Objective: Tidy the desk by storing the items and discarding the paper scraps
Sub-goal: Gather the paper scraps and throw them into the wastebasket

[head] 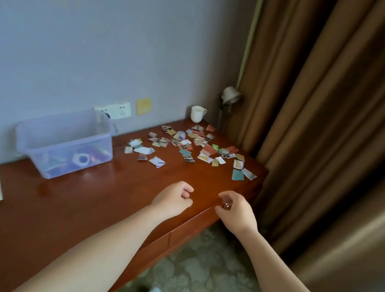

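Head view; paper scraps (193, 148) lie scattered on the far right of the surface (111, 199), straight ahead of both grips and well apart from them; the scatter's long axis runs left to right. Left grip (174, 198) sits over the near part of the surface, fingers curled into a fist, nothing seen in it; it is nearer the left-hand scraps. Right grip (236, 210) is just beside it at the surface's edge, fingers curled; small glint at the fingers, ring or held item, cannot tell; it is nearer the right-hand scraps. Both forearms extended forward. Clear storage bin (64, 143) far left, items inside; white mug (198, 114) beyond the scraps. Judgement: next move is a forward reach.
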